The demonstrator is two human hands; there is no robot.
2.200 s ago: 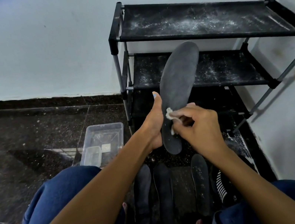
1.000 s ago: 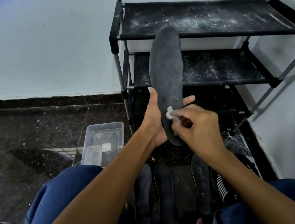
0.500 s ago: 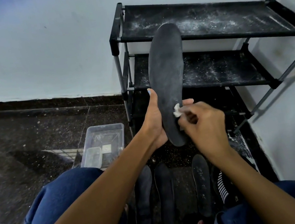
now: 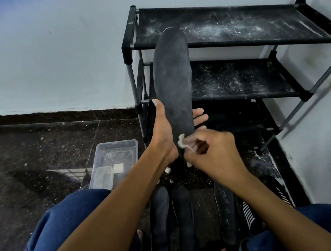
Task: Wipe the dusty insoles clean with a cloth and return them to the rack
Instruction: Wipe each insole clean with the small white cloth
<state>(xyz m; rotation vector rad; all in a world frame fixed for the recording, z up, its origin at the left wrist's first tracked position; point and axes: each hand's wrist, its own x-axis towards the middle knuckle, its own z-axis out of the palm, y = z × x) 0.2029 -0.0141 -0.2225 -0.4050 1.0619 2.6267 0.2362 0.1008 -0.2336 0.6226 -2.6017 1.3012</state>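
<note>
Both bare forearms reach from the lower edge of the frame toward its centre, crossing above blue-trousered knees at lower left and lower right. The left hand (image 4: pixel 163 135), just left of centre, stands with thumb stretched upward along the near edge of a long dark grey insole (image 4: pixel 174 84) held upright; its fingertips (image 4: pixel 199 117) show past the far edge, so the hand wraps the insole from behind. The right hand (image 4: pixel 210 150), just right of centre, is seen from the back, knuckles up, fingers curled and pinching a small crumpled white cloth (image 4: pixel 181 143) against the insole's lower end; the fingers look blurred, so their exact hold is hard to tell
</note>
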